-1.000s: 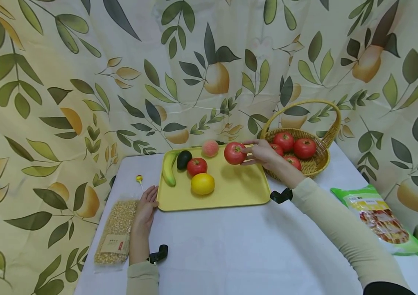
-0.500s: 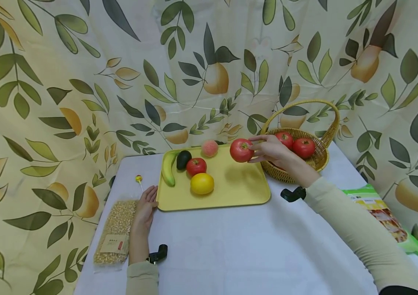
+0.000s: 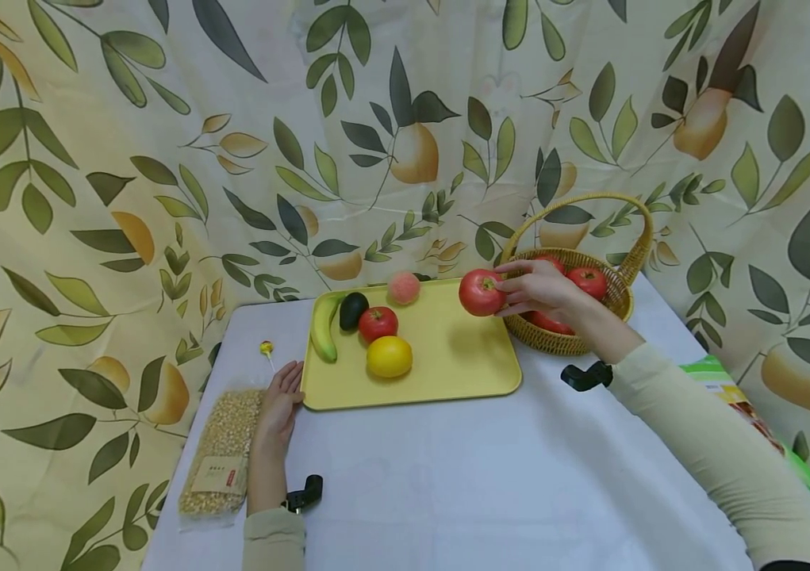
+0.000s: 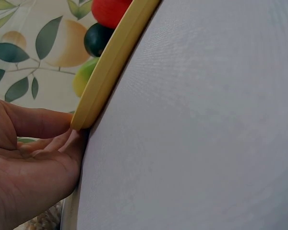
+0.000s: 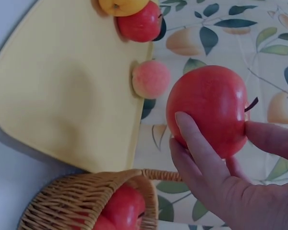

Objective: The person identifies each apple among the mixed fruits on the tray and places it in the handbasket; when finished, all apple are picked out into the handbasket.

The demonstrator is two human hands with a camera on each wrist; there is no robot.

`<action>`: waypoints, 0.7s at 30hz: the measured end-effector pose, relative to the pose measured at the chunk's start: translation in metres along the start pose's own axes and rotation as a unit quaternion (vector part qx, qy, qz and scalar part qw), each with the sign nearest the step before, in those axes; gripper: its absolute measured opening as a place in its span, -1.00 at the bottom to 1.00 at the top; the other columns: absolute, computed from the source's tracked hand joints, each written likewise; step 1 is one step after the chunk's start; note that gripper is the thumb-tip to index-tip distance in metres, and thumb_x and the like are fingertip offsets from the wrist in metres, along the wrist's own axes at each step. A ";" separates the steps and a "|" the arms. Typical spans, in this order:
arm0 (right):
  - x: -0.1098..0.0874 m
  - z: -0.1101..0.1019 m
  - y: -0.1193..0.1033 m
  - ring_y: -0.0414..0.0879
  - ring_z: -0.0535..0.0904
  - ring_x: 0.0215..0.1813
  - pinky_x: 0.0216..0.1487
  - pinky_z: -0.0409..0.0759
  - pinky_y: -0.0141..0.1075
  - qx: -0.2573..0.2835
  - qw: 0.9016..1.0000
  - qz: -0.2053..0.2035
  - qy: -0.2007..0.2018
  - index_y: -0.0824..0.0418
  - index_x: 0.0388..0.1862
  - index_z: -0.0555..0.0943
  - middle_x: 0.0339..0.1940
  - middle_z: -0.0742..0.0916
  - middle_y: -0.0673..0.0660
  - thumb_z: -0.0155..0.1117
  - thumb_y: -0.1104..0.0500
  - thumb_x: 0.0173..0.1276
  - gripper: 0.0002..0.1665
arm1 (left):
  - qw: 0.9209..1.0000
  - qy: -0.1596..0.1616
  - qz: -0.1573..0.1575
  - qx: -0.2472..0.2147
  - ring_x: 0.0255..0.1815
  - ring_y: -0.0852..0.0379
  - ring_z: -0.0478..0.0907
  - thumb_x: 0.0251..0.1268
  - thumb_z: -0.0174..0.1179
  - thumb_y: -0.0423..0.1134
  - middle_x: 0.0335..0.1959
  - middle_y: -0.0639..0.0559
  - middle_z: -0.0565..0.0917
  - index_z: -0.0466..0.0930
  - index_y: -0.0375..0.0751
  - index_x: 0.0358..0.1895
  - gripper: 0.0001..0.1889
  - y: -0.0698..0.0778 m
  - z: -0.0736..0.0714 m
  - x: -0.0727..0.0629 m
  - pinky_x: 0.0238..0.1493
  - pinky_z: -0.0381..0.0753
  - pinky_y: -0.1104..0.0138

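My right hand [image 3: 542, 289] grips a red apple [image 3: 480, 293], held in the air above the right end of the yellow tray [image 3: 454, 369]. The right wrist view shows fingertips on one side of this apple [image 5: 209, 103] and the thumb near its stem. At the tray's front left corner, my left hand [image 3: 279, 406] holds the rim [image 4: 102, 79], thumb at its edge and fingers partly hidden beside it. On the tray lie a banana [image 3: 323, 331], a dark green avocado [image 3: 354, 311], another red apple [image 3: 378, 324], a yellow lemon [image 3: 389, 357] and a peach [image 3: 404, 288].
Behind my right hand stands a wicker basket [image 3: 554, 342] with a tall handle and more red apples [image 3: 588, 281]. A bag of grains [image 3: 222, 444] and a lollipop [image 3: 266, 347] lie left. A green packet [image 3: 722, 381] is partly behind my right sleeve.
The right hand has moved right toward the basket with the apple, away from the tray's middle. My left hand stays at the tray corner, and the head view has shifted slightly.
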State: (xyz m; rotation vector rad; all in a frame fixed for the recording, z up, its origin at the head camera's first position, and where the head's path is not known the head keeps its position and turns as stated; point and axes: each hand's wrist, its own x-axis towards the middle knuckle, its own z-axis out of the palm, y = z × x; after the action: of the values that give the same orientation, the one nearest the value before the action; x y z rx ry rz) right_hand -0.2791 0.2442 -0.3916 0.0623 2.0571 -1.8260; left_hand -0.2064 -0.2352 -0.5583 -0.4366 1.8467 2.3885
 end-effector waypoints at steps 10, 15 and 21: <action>-0.004 -0.012 0.001 0.19 0.75 0.07 0.10 0.72 0.09 0.005 1.000 0.004 0.014 0.37 0.60 0.23 0.50 0.37 0.47 0.14 0.35 0.56 -0.31 | 1.000 0.005 -0.007 0.001 0.68 -0.02 0.08 0.34 -0.20 -0.77 0.67 -0.19 0.15 -0.01 -0.26 0.68 -0.17 -0.003 0.000 0.002 0.65 0.15 0.20; -0.007 -0.016 0.000 0.06 0.78 -0.06 0.17 0.66 0.12 0.010 1.000 0.008 0.019 0.37 0.61 0.21 0.49 0.36 0.45 0.14 0.35 0.56 -0.30 | 1.000 0.001 0.004 0.003 0.69 -0.06 0.06 0.31 -0.23 -0.79 0.67 -0.25 0.12 -0.04 -0.31 0.68 -0.16 -0.003 -0.001 0.001 0.66 0.12 0.17; -0.011 -0.024 0.000 0.05 0.80 -0.08 0.14 0.69 0.08 0.013 0.999 0.014 0.031 0.36 0.61 0.20 0.49 0.37 0.44 0.16 0.32 0.57 -0.29 | 1.000 -0.003 0.011 0.004 0.69 -0.08 0.04 0.28 -0.24 -0.79 0.67 -0.27 0.11 -0.05 -0.33 0.67 -0.16 -0.001 0.000 -0.001 0.66 0.10 0.16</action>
State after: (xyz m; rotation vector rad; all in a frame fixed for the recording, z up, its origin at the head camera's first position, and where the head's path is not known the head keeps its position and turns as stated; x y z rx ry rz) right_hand -0.2751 0.2696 -0.3859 0.1545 2.0627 -1.8573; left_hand -0.2054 -0.2344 -0.5593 -0.4096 1.8673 2.3918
